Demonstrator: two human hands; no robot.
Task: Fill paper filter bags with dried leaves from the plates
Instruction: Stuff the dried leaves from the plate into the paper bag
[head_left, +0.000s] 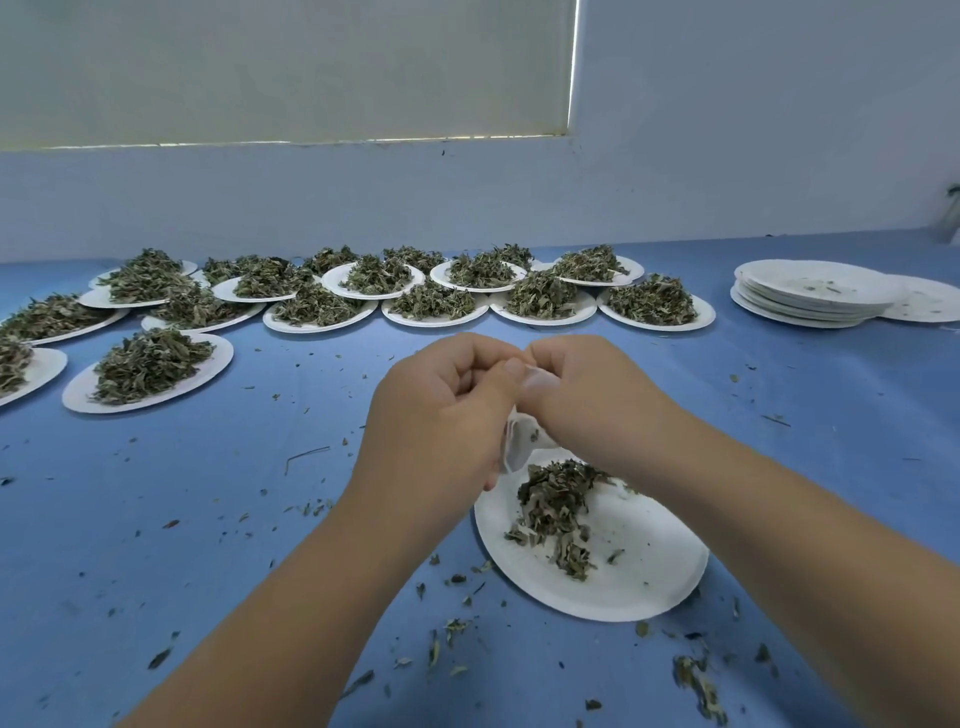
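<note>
A small white paper filter bag (519, 447) hangs between my two hands above the near plate. My left hand (441, 410) grips its left side with curled fingers. My right hand (587, 395) pinches its top edge, thumb against the paper. Most of the bag is hidden by my fingers. Below them a white paper plate (644, 571) holds a small heap of dried green leaves (556, 509).
Several white plates heaped with dried leaves (436, 301) stand in rows across the back and left of the blue table (208, 493). A stack of emptied plates (810, 293) sits at the back right. Leaf crumbs are scattered over the cloth, thickest near the front edge.
</note>
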